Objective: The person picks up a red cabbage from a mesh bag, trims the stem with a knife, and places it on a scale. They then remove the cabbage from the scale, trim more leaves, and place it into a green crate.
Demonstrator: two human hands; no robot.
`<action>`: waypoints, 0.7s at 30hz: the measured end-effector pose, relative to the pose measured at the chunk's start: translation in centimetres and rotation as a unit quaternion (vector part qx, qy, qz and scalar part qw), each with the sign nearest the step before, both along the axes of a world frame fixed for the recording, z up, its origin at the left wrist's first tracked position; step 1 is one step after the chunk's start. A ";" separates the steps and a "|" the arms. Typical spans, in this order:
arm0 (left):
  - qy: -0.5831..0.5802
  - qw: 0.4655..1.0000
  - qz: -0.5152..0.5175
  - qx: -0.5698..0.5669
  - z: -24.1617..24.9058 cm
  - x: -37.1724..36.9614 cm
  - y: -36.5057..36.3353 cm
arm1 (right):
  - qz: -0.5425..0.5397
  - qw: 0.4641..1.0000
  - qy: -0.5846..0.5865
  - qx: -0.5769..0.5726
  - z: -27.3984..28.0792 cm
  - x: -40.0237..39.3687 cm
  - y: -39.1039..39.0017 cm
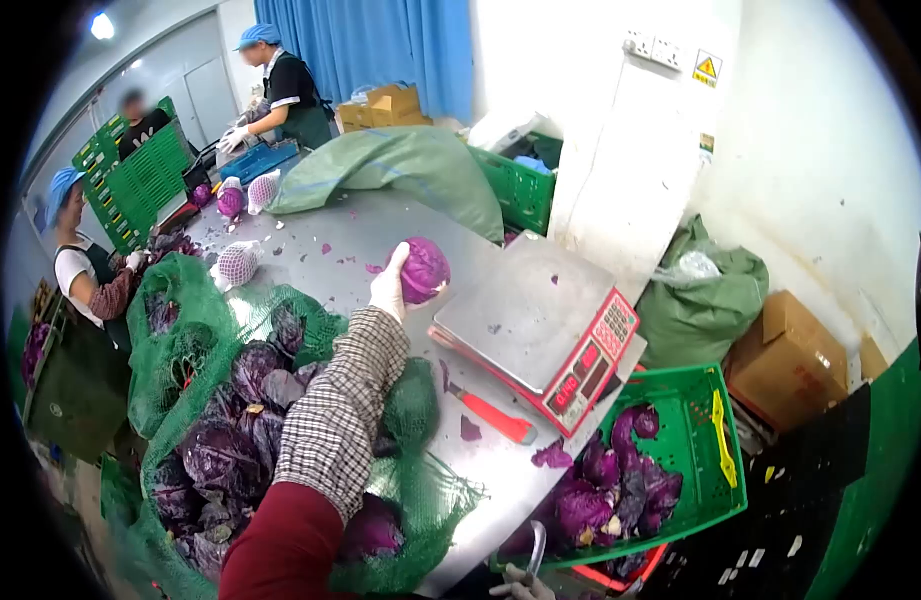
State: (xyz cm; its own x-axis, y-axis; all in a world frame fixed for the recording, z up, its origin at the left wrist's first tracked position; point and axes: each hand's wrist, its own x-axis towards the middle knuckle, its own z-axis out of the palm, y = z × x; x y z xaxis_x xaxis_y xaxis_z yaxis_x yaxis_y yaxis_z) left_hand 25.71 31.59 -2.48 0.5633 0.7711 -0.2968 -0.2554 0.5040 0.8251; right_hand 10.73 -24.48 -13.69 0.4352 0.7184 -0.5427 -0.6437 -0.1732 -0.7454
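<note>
Maroon sleeve (285, 545) foremost, left hand (387, 292) clasps a round cabbage (425, 270), right hand (523, 587) a curved tool (537, 545) pointing upward.

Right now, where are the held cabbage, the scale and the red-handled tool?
Held cabbage (426, 271): head view, purple outer leaves.
Scale (535, 322): head view, top plate.
Red-handled tool (496, 416): head view, handle.

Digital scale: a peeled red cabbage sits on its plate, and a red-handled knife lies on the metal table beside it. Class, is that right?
Not quite: the red cabbage is not on the digital scale but in the gloved left hand, as the head view shows. The red-handled knife does lie on the metal table beside the scale.
</note>
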 end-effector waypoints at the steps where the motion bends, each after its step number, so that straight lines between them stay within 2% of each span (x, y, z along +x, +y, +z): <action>1: -0.020 0.999 0.036 -0.005 0.9 0.4 -0.5 | 0.005 1.000 0.004 0.008 0.4 0.2 -0.2; 2: 0.017 0.998 0.059 0.033 -1.4 1.6 1.8 | -0.018 0.997 0.047 0.055 -0.7 -0.5 -0.4; 4: 0.096 0.986 0.101 0.088 -2.6 3.3 2.9 | 0.019 0.999 0.036 0.035 -1.3 0.1 -0.2; 5: 0.192 0.965 0.119 0.132 -3.5 4.0 3.4 | 0.026 0.999 0.026 0.028 -1.6 0.4 -0.1; 8: 0.244 0.948 0.055 0.194 -4.1 5.3 3.1 | 0.033 0.999 0.003 -0.008 -1.7 0.5 -0.6; 9: 0.263 0.940 0.034 0.215 -5.9 6.1 4.2 | 0.036 0.999 -0.003 -0.020 -1.6 0.5 -0.9; 10: 0.244 0.948 0.029 0.204 -6.4 6.2 4.1 | 0.016 0.994 -0.037 -0.098 1.8 1.7 0.4; 11: 0.225 0.955 0.025 0.193 -6.4 6.0 3.7 | -0.064 0.993 0.002 -0.104 4.6 2.4 1.7; 13: 0.278 0.943 0.005 0.182 -5.4 5.0 3.2 | -0.121 0.991 0.013 -0.062 4.4 3.7 1.9; 15: 0.412 0.855 -0.011 0.315 -5.3 4.2 2.7 | -0.115 0.990 -0.004 -0.078 5.8 4.7 2.3; 18: 0.386 0.809 -0.085 0.435 -6.4 4.2 3.3 | -0.097 0.991 -0.065 -0.066 5.5 4.9 2.8; 19: 0.383 0.808 -0.078 0.441 -6.5 4.3 3.3 | -0.092 0.990 -0.085 -0.059 5.2 5.0 3.1; 20: 0.380 0.807 -0.072 0.446 -6.6 4.4 3.4 | -0.089 0.980 -0.174 -0.043 3.7 5.3 3.1; 21: 0.378 0.806 -0.067 0.451 -6.7 4.5 3.1 | -0.127 0.981 -0.121 -0.082 4.9 6.2 4.3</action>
